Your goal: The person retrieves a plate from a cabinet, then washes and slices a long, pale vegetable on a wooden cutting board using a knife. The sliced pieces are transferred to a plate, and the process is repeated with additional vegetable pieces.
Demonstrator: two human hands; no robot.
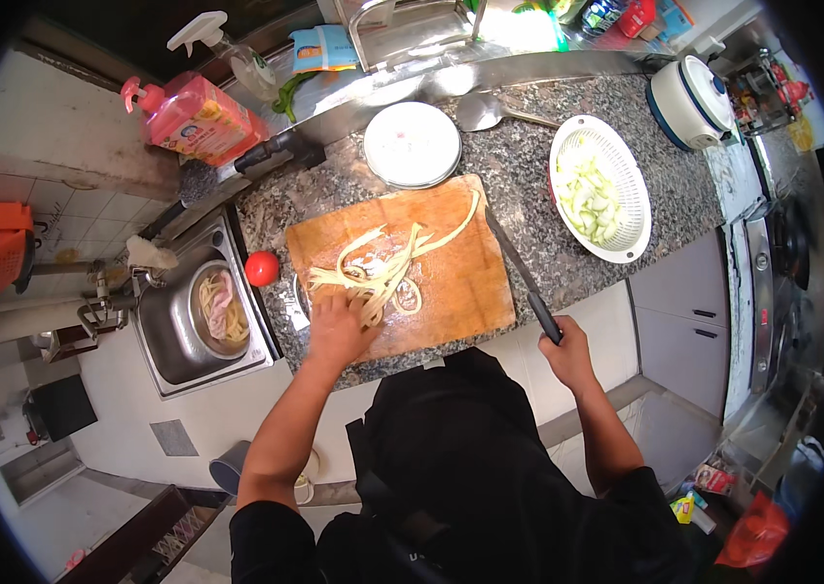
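A wooden cutting board (470, 292) lies on the speckled counter in front of me, with a tangle of long pale yellow strips (387, 277) on it, like wide noodles or tofu skin. My left hand (339, 329) is on the near left end of the pile, fingers curled down onto the strips; their tips are partly hidden. In my right hand (567, 352), closed round its black handle, is a kitchen knife (519, 258). Its dark blade points away from me along the board's right edge, clear of the strips.
Right of the board stands a white colander (639, 200) of pale green slices. Behind it are stacked white plates (412, 144) and a metal spatula (480, 111). A tomato (262, 268) sits by the sink (170, 341), which holds a bowl (241, 343). A white cooker (691, 102) is far right.
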